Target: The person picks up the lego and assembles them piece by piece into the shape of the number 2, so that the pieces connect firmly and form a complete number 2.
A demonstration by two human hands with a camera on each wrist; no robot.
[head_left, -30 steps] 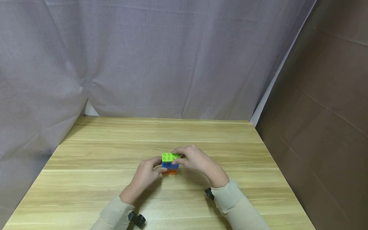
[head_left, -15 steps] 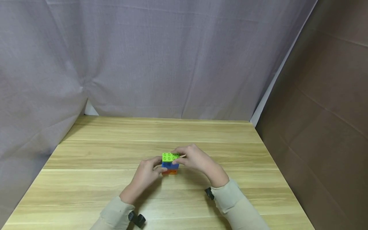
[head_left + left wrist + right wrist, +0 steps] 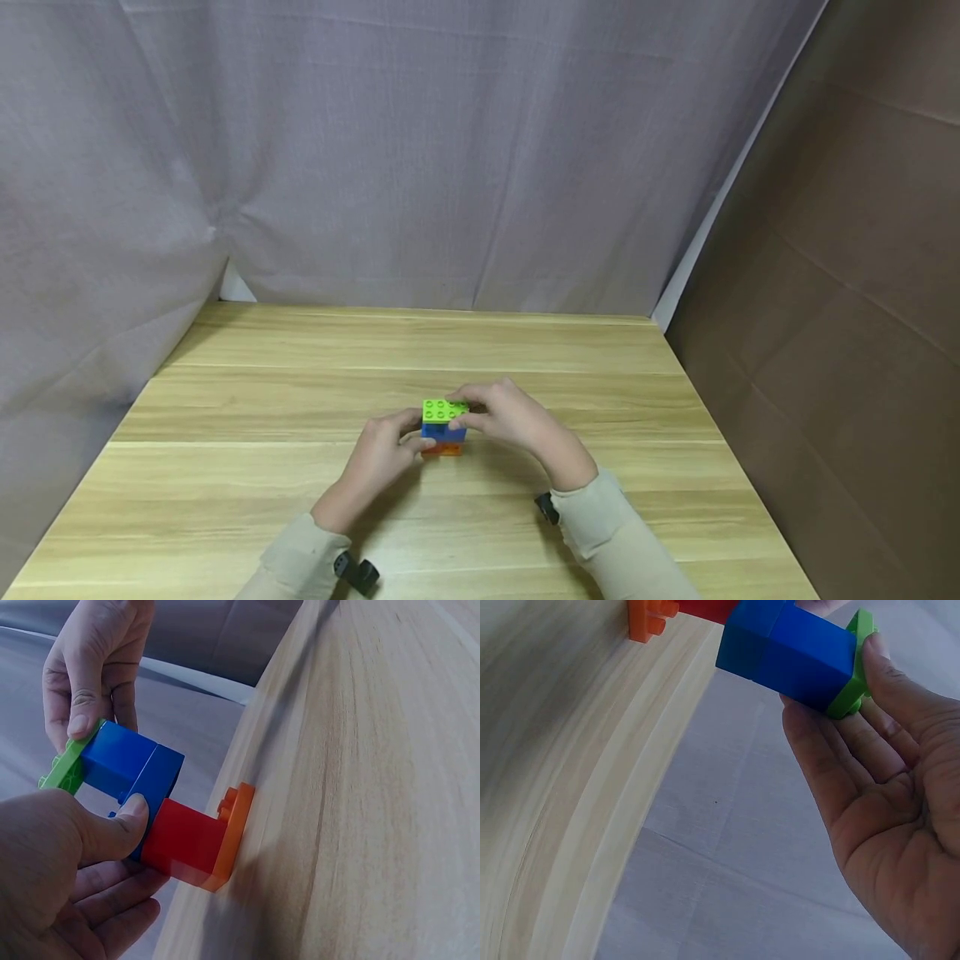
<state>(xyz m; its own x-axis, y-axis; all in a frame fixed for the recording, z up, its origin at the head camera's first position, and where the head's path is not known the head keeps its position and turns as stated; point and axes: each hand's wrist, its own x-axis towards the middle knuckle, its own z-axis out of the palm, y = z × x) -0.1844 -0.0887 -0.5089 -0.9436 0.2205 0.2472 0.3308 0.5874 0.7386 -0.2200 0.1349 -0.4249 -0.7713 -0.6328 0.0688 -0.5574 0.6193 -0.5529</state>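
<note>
A stack of toy building bricks stands on the wooden table between both hands. From the bottom, it has an orange flat brick [image 3: 234, 836], a red brick [image 3: 184, 838], a flat blue brick [image 3: 157, 776], a taller blue brick [image 3: 116, 756] and a lime-green flat brick [image 3: 437, 410] with studs upward. My left hand [image 3: 378, 454] grips the stack's left side, its thumb on the flat blue brick. My right hand [image 3: 513, 421] pinches the green flat brick at the top right, thumb in front and fingers behind. The fingers hide part of the green studs.
The wooden table [image 3: 262, 475] extends around the stack on all sides. A grey curtain [image 3: 420, 167] hangs behind its far edge, and a brown cloth [image 3: 847, 250] borders its right side. Each sleeved wrist wears a small black camera [image 3: 357, 573].
</note>
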